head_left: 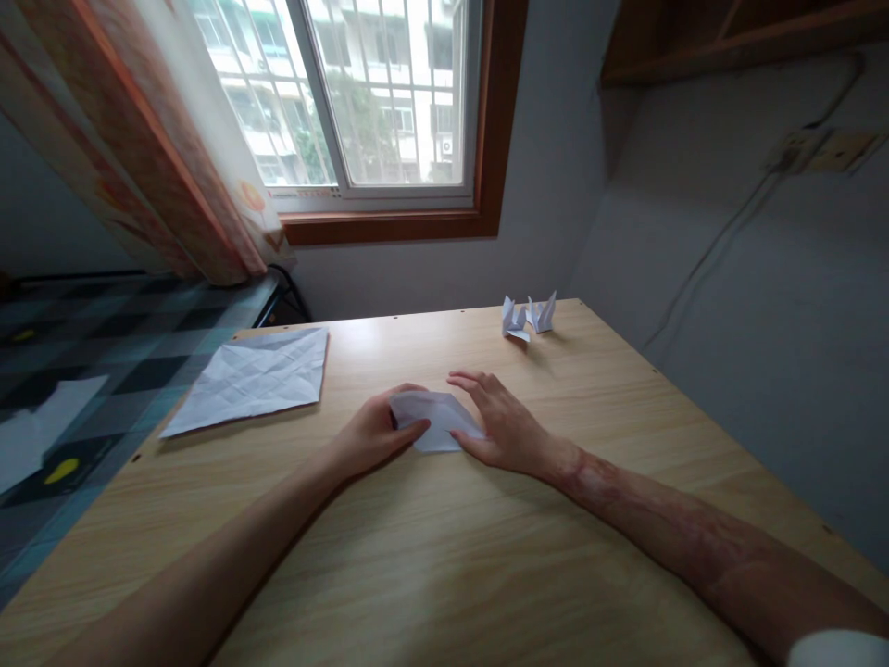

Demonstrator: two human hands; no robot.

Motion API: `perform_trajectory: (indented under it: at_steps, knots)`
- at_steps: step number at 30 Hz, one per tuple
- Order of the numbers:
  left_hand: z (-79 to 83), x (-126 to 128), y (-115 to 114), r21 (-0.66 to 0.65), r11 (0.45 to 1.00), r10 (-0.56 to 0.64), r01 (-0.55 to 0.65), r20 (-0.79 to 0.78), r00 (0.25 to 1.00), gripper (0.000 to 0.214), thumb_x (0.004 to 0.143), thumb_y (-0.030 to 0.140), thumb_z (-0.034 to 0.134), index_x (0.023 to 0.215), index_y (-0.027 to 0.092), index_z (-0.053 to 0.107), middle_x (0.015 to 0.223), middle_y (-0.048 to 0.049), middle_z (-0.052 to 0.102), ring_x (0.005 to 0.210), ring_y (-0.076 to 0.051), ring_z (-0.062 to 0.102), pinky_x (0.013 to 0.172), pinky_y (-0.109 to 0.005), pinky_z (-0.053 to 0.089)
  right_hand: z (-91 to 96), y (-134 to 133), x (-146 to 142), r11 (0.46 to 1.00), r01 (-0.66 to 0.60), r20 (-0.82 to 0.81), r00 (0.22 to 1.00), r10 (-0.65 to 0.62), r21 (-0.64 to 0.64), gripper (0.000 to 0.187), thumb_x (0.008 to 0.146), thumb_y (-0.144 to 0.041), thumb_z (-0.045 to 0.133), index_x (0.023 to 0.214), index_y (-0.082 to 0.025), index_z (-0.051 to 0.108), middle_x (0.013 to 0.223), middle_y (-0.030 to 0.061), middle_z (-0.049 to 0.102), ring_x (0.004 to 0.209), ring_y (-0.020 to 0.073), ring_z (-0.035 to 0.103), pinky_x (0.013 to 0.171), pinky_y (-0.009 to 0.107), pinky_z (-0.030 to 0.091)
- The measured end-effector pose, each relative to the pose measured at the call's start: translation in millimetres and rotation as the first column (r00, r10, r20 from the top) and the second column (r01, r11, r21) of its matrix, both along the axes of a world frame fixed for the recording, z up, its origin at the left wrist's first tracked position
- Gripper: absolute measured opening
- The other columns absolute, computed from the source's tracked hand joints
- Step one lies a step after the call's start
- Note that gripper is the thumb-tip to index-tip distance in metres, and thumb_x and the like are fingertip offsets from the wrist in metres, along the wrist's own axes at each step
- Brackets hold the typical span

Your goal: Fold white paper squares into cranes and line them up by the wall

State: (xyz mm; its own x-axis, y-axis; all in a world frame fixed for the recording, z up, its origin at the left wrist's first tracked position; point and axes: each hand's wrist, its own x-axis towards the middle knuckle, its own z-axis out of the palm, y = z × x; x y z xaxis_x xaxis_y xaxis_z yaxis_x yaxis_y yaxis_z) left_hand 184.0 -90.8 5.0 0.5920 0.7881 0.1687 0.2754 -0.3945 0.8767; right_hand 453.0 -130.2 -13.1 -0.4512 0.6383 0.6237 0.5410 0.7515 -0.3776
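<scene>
A small folded sheet of white paper (pixel 439 409) is between my two hands, over the middle of the wooden table. My left hand (pixel 383 421) grips its left end, thumb across the front and fingers behind. At the right end is my right hand (pixel 501 424), its thumb against the paper's lower right part. The fingers of that hand stretch out beyond the paper's upper right edge, apart from the thumb. How the layers lie behind the paper is hidden.
Two folded paper figures (pixel 529 317) stand at the table's far right corner. A creased white sheet (pixel 258 380) lies flat at the left. Left of the wooden table (pixel 389 574) is a checked bed cover (pixel 139 371) with white paper (pixel 52 426). A wall borders the right.
</scene>
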Motion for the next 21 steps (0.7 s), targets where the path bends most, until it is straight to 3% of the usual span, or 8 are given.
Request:
perform_trajectory:
  at_steps: [2, 7, 12, 17, 21]
  knots:
    - [0.4, -1, 0, 0.035, 0.998, 0.052, -0.051, -0.02, 0.998, 0.038, 0.096, 0.041, 0.077, 0.126, 0.019, 0.071, 0.105, -0.0056, 0.079, 0.087, -0.021, 0.072, 0.074, -0.029, 0.057, 0.0, 1, 0, 1.0, 0.003, 0.005, 1.0, -0.003, -0.027, 0.073, 0.092, -0.025, 0.079, 0.157, -0.02, 0.047, 0.152, 0.0201, 0.061, 0.141, 0.0364, 0.058, 0.12, 0.057, 0.051]
    - [-1.6, -3, 3, 0.149, 0.977, 0.164, -0.154, -0.051, 0.985, 0.031, 0.096, 0.035, 0.071, 0.123, 0.02, 0.072, 0.106, -0.0053, 0.079, 0.087, -0.021, 0.073, 0.075, -0.03, 0.059, 3.6, -1, -1, 0.994, -0.091, 0.138, 0.986, 0.098, -0.054, 0.033, 0.1, -0.024, 0.072, 0.133, -0.024, 0.069, 0.145, 0.0134, 0.071, 0.126, 0.0313, 0.069, 0.111, 0.051, 0.055]
    - [-8.3, -4, 10, 0.174, 0.963, 0.197, -0.204, 0.056, 0.979, 0.034, 0.092, 0.024, 0.066, 0.125, 0.02, 0.071, 0.121, -0.0091, 0.079, 0.114, -0.026, 0.076, 0.097, -0.039, 0.062, 4.5, -2, 0, 0.984, -0.17, 0.206, 0.962, 0.178, -0.057, 0.036, 0.106, -0.024, 0.065, 0.141, -0.028, 0.069, 0.148, 0.0076, 0.073, 0.13, 0.0276, 0.069, 0.115, 0.047, 0.052]
    - [-13.9, -7, 17, 0.204, 0.941, 0.259, -0.268, 0.073, 0.963, 0.032, 0.086, 0.016, 0.055, 0.11, 0.019, 0.076, 0.12, -0.0093, 0.079, 0.113, -0.024, 0.074, 0.106, -0.043, 0.059, 5.8, -3, 2, 0.982, -0.174, 0.228, 0.956, 0.186, -0.073, 0.04, 0.103, -0.035, 0.073, 0.142, -0.027, 0.07, 0.149, 0.0084, 0.072, 0.133, 0.0294, 0.067, 0.117, 0.049, 0.051]
    - [-9.7, -7, 16, 0.22, 0.946, 0.243, -0.238, 0.004, 0.97, 0.031, 0.09, 0.019, 0.048, 0.094, 0.019, 0.079, 0.111, -0.0085, 0.082, 0.108, -0.025, 0.075, 0.104, -0.043, 0.058, 4.9, -2, 2, 0.989, -0.136, 0.232, 0.962, 0.147, -0.063, 0.036, 0.103, -0.022, 0.068, 0.138, -0.025, 0.071, 0.145, 0.008, 0.074, 0.13, 0.0274, 0.068, 0.116, 0.047, 0.05]
